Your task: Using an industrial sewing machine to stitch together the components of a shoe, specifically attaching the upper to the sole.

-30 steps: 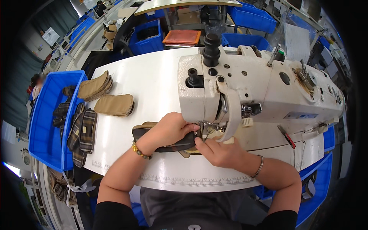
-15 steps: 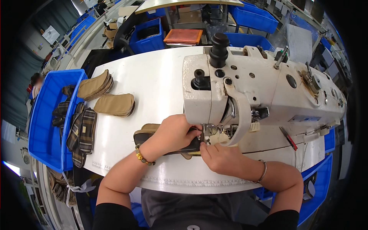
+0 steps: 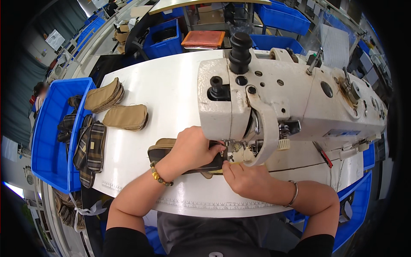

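Note:
A dark zippered pouch with a tan edge (image 3: 159, 150) lies on the white table, its right end under the needle area of a large white sewing machine (image 3: 257, 85). Over the pouch, my left hand (image 3: 192, 147) is closed, thumb and fingers pinching its end beside the presser foot. My right hand (image 3: 246, 179) is closed too, its fingertips gripping the near corner of that same end. The machine's head and my fingers hide the exact spot under the needle.
Two stacks of tan fabric pieces (image 3: 125, 117) lie at the left. Plaid pouches (image 3: 97, 147) hang over the rim of a blue bin (image 3: 39, 137). Red-handled snips (image 3: 323, 155) rest right of the needle area. A printed ruler (image 3: 205, 207) runs along the table's front edge.
The view has shifted slightly, so the machine appears a little further left. Both hands keep almost the same place and grip on the pouch.

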A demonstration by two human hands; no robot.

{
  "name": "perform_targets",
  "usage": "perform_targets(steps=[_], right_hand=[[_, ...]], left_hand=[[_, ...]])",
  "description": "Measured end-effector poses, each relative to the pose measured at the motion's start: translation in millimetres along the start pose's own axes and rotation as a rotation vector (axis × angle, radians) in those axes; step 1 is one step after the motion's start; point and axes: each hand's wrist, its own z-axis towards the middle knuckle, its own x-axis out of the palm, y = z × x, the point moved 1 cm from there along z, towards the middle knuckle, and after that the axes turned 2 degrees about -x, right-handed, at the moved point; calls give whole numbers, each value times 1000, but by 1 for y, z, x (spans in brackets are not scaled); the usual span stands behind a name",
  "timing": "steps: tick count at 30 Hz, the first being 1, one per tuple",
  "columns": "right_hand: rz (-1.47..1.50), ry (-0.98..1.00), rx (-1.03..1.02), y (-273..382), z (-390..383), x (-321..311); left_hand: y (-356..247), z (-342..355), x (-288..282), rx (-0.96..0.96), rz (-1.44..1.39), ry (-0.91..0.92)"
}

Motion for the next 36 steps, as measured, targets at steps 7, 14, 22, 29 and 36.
perform_targets(steps=[7, 14, 22, 29, 36], right_hand=[[66, 59, 15, 0, 1, -3], [100, 200, 36, 3, 2, -13], [90, 204, 19, 5, 0, -13], [8, 172, 37, -1, 5, -12], [-49, 337, 64, -10, -1, 1]], left_hand=[[1, -1, 2, 17, -19, -51], [-9, 1, 2, -82, 15, -16], [-3, -1, 6, -78, -3, 19], [1, 6, 9, -128, 31, 15], [21, 26, 14, 89, 67, -87]])
